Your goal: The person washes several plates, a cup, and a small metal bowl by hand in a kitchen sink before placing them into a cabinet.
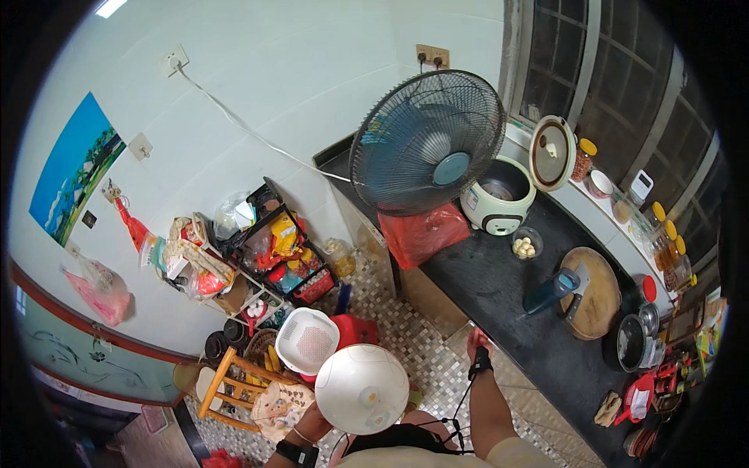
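A large white bowl or dish (361,389) with a faint pattern is gripped at its left rim by my left hand (314,422). My right hand (478,344), with a black band on the wrist, is at the front edge of the black countertop (485,275); its fingers are partly hidden, and whether they hold the edge I cannot tell. On the counter stand an open rice cooker (497,196), a clear bowl of small pale round pieces (527,244), a blue bottle (551,291) and a round wooden chopping board (591,292) with a cleaver (578,289) on it.
A large fan (427,143) stands at the back beside a red plastic bag (424,234). Jars line the windowsill at right. A white basket (307,341) over a red stool (355,330), a wooden chair (234,383) and a loaded shelf rack (281,251) are at left.
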### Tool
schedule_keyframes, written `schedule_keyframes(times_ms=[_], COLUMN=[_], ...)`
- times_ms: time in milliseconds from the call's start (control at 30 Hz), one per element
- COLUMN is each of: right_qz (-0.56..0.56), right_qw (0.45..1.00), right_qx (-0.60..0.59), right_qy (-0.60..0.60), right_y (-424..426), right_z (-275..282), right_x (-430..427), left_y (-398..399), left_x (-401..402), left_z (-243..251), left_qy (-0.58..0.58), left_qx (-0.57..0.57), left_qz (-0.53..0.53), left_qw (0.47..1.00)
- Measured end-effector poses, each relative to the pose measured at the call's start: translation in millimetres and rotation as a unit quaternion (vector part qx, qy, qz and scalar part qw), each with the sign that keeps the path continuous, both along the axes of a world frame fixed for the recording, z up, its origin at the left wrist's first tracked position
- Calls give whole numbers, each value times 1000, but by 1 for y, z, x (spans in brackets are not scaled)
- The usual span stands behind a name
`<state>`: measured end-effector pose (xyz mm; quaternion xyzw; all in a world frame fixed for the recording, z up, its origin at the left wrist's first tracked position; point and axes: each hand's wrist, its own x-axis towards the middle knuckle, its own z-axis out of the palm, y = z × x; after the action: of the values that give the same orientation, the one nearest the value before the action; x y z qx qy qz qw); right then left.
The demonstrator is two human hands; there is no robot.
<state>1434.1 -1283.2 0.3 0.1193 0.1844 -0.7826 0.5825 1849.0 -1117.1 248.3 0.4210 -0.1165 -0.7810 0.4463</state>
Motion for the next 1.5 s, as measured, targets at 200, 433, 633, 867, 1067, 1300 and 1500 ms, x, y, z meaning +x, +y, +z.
schedule_keyframes(times_ms=[200,433,633,867,1067,1300,1500], right_qz=[-53,-5,116,229,273,284,476], right_qw=[981,960,921,774,570,313,213], right_qx=[182,281,317,395,598,697,620], right_qy=[-34,21,194,439,492,579,586], right_y=[3,53,130,244,308,364,373], right_z=[-11,-19,-52,-36,29,50,56], right_x=[3,32,47,46,50,27,-24], left_y=[-16,-34,-51,-74,-89,-132,-144], left_x=[24,60,98,98,75,29,-8], left_z=[-5,0,-11,-21,-36,-37,-35], left_qy=[13,-6,-8,-12,71,91,46], left_qx=[-12,12,-37,6,25,-67,-141], left_qz=[-39,-80,-194,-277,-343,-413,-430], left_qw=[999,997,980,961,936,904,890])
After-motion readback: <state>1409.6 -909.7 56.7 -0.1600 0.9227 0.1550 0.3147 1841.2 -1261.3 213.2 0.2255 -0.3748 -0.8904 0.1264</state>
